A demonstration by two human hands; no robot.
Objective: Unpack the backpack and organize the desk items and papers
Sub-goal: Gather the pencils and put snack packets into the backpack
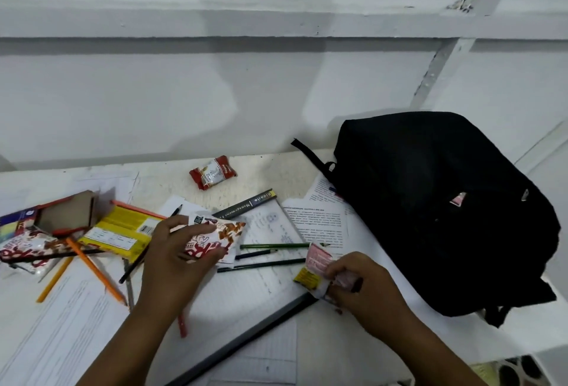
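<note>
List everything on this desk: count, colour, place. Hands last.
backpack: one, black, right side of the desk, lying over papers
red snack packet: one, red and white, far middle of the desk, alone
white snack packets: two, white with red print, one far left, one in the left hand
yellow box: one, left of centre
open carton: one, brown inside, far left
pencils: several, orange at left, green at centre
notebook: one, dark spine, centre
papers: many, white, printed, all over the desk
small wrappers: pink and yellow, in the right hand
left hand: grips a white snack packet
right hand: pinches the small wrappers
</note>
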